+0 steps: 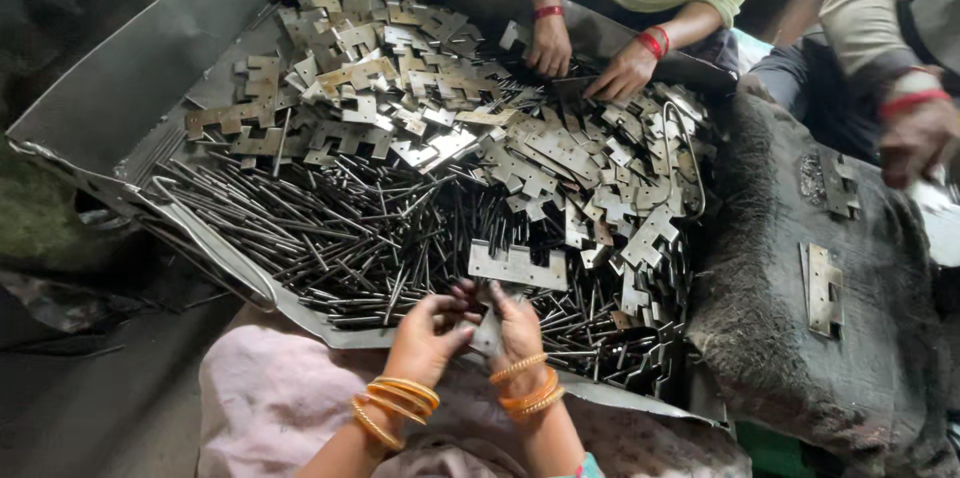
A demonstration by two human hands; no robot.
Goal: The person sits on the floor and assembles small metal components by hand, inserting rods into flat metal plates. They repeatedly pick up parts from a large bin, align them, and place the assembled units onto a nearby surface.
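Head view, one frame. My left hand [425, 338] is at the near edge of the metal tray [150, 68], fingers curled, thumb and fingertips pinching toward the right hand. I cannot tell whether they grip the plate itself or a pin against it. Gold bangles on that wrist.

Just beside it, my right hand [515, 330] is closed on a small hinge plate [488, 333], dull grey steel, mostly hidden by the fingers. Both hands meet over the tray's near rim, above my pink cloth [270, 388].

Tray contents, left to right: a bed of thin dark steel pins [330, 228] fills the near and left part. Heaped flat hinge leaves [400, 68], notched along one edge and punched with holes, cover the far part and run down the right side. One larger leaf [517, 266] lies flat on the pins just beyond my fingertips.

Far side: another person's two hands [585, 58], red bands on the wrists, rest in the pile.

Right: a dark grey padded mat [790, 338] carries an assembled hinge [823, 288] and another further back [840, 186]. A third person's hand [915, 138] is at the right edge.
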